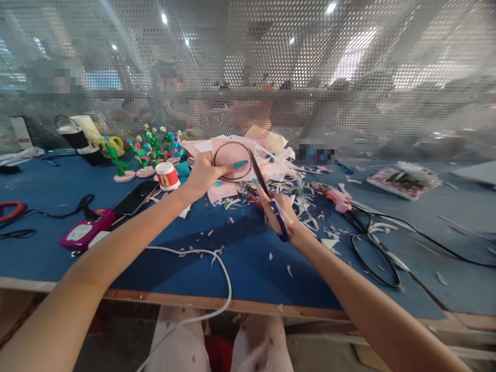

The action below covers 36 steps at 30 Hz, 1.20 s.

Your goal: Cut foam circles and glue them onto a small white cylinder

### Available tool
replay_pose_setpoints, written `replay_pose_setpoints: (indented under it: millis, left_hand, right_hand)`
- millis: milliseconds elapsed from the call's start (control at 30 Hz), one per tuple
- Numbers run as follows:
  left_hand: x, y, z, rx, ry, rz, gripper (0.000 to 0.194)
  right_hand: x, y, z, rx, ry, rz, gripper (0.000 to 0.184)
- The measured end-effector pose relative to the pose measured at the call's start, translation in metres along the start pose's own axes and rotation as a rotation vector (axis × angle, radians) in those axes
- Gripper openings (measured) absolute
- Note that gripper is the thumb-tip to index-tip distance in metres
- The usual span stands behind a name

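Observation:
My left hand [207,173] pinches a piece of pink paper [231,155] at its left side, thumb laid across the front. A dark circle is drawn on that paper. In my right hand [279,209] is a pair of scissors [262,176] with blue handles, the blades pointing up along the right edge of the circle. Whether the blades touch the paper I cannot tell. Behind and below the paper lies a heap of pink and white paper scraps [271,165], with many thin cuttings scattered on the blue table [248,274].
Small green paper plants [145,155] on pink round bases stand at the left, near a red-and-white tub [167,175]. A black phone [136,198] and a purple device [87,230] lie closer. A pink glue gun [339,199] trails its cord at right. A white cable [227,274] crosses the front edge.

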<state>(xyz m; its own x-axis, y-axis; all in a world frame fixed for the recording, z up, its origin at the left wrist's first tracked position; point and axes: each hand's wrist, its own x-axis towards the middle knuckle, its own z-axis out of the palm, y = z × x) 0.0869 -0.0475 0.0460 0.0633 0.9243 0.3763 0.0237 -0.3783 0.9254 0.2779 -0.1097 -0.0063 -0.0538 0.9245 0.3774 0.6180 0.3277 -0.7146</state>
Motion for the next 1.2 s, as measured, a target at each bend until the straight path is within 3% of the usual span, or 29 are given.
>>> replay_pose_setpoints:
  millis: [233, 433, 633, 867, 1200]
  left_hand:
    - [-0.0040, 0.0096, 0.0047, 0.022, 0.006, 0.002, 0.035]
    - [-0.0045, 0.0100, 0.0041, -0.030, -0.003, 0.001, 0.035]
    - [-0.0029, 0.0067, 0.0064, -0.128, -0.026, -0.018, 0.023]
    - [-0.0030, 0.0090, 0.0037, -0.106, -0.042, -0.025, 0.024]
    - [0.0002, 0.0075, 0.0010, -0.108, -0.054, 0.045, 0.025]
  right_hand:
    - [0.0004, 0.0026, 0.0017, -0.001, 0.027, -0.031, 0.064]
    - [0.0014, 0.0065, 0.0006, -0.006, 0.041, -0.022, 0.061]
    - [0.0014, 0.0029, 0.0008, -0.002, 0.059, -0.031, 0.063]
    - [0.0009, 0.0039, 0.0012, 0.007, 0.039, -0.014, 0.062]
    - [0.0004, 0.0039, 0.0000, -0.007, 0.037, -0.055, 0.062]
